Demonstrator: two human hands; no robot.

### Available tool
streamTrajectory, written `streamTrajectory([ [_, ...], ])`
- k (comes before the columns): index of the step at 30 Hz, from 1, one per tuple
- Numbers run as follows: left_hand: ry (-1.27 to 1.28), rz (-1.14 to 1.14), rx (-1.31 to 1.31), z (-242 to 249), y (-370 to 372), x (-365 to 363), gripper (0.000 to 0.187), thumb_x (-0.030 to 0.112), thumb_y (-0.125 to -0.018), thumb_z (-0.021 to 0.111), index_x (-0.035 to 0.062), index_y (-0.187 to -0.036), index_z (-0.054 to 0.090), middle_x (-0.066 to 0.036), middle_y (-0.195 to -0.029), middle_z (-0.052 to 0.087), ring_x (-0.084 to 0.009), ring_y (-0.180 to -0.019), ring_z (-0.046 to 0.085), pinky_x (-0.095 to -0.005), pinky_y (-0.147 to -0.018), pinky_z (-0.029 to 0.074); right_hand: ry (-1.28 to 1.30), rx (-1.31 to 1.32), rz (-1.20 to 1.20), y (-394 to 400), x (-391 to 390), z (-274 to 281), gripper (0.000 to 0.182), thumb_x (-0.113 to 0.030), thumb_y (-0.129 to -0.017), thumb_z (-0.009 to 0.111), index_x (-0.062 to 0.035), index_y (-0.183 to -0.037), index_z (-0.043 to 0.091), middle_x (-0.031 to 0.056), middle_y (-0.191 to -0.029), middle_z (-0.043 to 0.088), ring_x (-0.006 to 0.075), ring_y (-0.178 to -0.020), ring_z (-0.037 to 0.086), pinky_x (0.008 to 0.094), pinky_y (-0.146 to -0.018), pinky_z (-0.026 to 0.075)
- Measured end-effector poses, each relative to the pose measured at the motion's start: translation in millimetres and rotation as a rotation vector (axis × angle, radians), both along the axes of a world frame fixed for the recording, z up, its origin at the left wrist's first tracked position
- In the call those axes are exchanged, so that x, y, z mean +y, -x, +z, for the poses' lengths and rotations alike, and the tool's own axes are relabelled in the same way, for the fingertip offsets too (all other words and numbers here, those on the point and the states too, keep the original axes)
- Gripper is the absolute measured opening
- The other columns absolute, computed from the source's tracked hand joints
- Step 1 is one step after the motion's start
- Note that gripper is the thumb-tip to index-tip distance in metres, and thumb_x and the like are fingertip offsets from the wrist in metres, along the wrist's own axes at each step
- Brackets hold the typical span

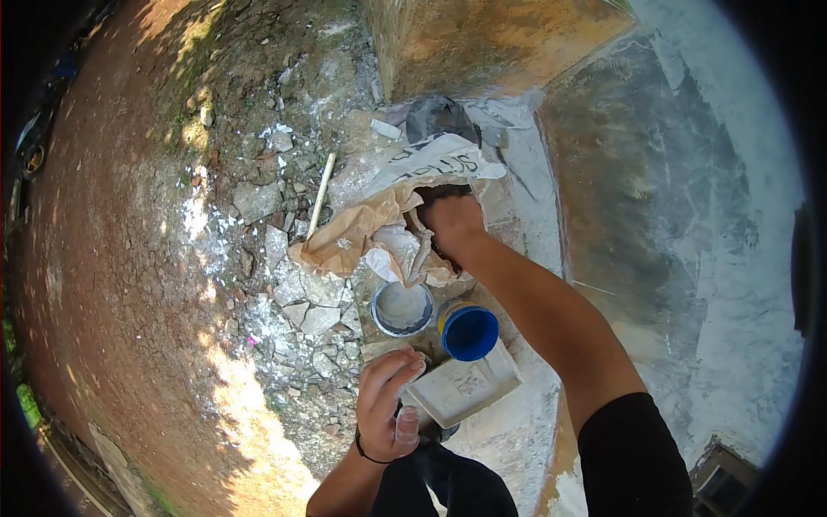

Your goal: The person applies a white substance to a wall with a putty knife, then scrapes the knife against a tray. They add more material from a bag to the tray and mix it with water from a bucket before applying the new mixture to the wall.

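My right hand [455, 222] reaches into the torn mouth of a brown and white paper sack [345, 239], and its fingers are hidden inside. Loose flaps of paper fold out around the wrist. My left hand [389, 403] hovers above my lap with bent fingers and the thumb apart; whitish residue coats its fingertips, and I see nothing in it. Between the hands stand a round tub [402, 308] with pale, whitish contents and a blue-lined bucket [470, 333], tilted so that its inside shows. A pale rectangular tray [465, 386] lies just right of my left hand.
Behind the sack sits a dark bucket or bag [441, 119] by the wall's corner. A pale stick [321, 195] leans among broken stones [320, 319] on the left. A plaster-smeared wall [655, 198] runs along my right, with reddish dirt ground [129, 284] far left.
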State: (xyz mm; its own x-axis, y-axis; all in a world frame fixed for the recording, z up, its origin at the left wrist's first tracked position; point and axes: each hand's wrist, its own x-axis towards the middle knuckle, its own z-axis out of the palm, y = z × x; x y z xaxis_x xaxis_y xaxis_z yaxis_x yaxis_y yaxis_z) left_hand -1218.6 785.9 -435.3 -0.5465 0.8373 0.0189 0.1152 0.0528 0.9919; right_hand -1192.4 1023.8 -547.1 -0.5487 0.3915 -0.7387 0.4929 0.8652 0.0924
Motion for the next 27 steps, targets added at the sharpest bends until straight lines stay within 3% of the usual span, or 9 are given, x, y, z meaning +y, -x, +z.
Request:
streamTrajectory([
  [7,-0.021,-0.023,0.004,-3,-6,4,0.04,0.029,-0.087,0.041,-0.006,-0.101,0.055,-0.02,-0.103,0.055,-0.035,-0.096,0.054,-0.0419,-0.085,0.04,0.091,0.122,-0.029,-12,6,-13,0.014,-0.01,-0.074,0.055,-0.0109,-0.077,0.069,0.0094,-0.085,0.066,0.0231,-0.083,0.064,0.0354,-0.066,0.051],
  [13,-0.019,-0.025,-0.011,-1,-12,1,0.042,0.031,-0.087,0.041,-0.0067,-0.101,0.055,-0.02,-0.102,0.056,-0.035,-0.096,0.054,-0.0419,-0.085,0.041,0.136,0.142,0.062,-14,14,16,0.012,-0.009,-0.072,0.056,-0.0083,-0.074,0.068,0.0115,-0.084,0.066,0.0252,-0.081,0.064,0.0364,-0.067,0.052],
  [19,0.007,-0.038,-0.008,1,-14,6,0.044,0.033,-0.089,0.04,-0.0068,-0.102,0.055,-0.021,-0.102,0.056,-0.035,-0.097,0.054,-0.0414,-0.086,0.041,0.072,0.346,0.104,-39,8,36,0.008,-0.011,-0.067,0.063,-0.0055,-0.072,0.067,0.0112,-0.08,0.064,0.0271,-0.081,0.061,0.0351,-0.068,0.051],
  [21,-0.012,-0.023,0.002,2,-13,10,0.045,0.034,-0.089,0.039,-0.0071,-0.102,0.055,-0.021,-0.102,0.056,-0.0349,-0.097,0.054,-0.0413,-0.086,0.041,0.071,0.38,-0.041,-51,9,45,0.035,-0.023,-0.056,0.074,-0.0025,-0.082,0.063,0.012,-0.088,0.059,0.0277,-0.088,0.057,0.0356,-0.072,0.05],
  [27,-0.024,-0.054,0.033,6,-14,19,0.047,0.035,-0.089,0.039,-0.008,-0.101,0.054,-0.022,-0.104,0.054,-0.0341,-0.096,0.053,-0.0411,-0.086,0.041,-0.014,0.567,-0.274,-93,8,65,0.041,-0.028,-0.055,0.077,-0.0037,-0.084,0.062,0.0114,-0.089,0.059,0.0288,-0.087,0.057,0.0362,-0.075,0.049],
])
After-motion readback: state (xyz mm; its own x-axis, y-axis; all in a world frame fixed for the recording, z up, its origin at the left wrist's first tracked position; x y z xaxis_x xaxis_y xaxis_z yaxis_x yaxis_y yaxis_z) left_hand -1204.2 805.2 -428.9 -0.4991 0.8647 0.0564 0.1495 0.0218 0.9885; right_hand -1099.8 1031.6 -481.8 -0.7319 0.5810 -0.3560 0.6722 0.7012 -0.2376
